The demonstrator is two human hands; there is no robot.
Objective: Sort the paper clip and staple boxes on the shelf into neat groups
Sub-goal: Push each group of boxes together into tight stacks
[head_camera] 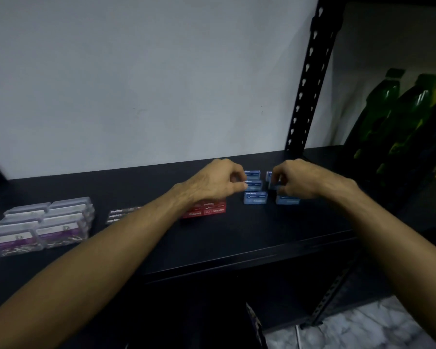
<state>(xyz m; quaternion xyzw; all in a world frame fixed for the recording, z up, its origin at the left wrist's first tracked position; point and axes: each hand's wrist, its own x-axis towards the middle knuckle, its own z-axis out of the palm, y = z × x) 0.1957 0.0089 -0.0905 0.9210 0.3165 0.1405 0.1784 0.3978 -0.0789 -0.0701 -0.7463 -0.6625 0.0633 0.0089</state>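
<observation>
Both hands are working the blue staple boxes (255, 197) toward the right of the black shelf (237, 238): the left hand (215, 181) has its fingers (239, 183) pinched on the middle box of the left column, and the right hand (300, 180) has its fingers curled onto a box in the right column. The red staple boxes (213, 210) sit just left of the blues, half under the left wrist, then some black staple boxes (120, 215). The clear paper clip boxes (45, 225) are stacked at the far left, and green bottles (398, 109) stand past the shelf post.
</observation>
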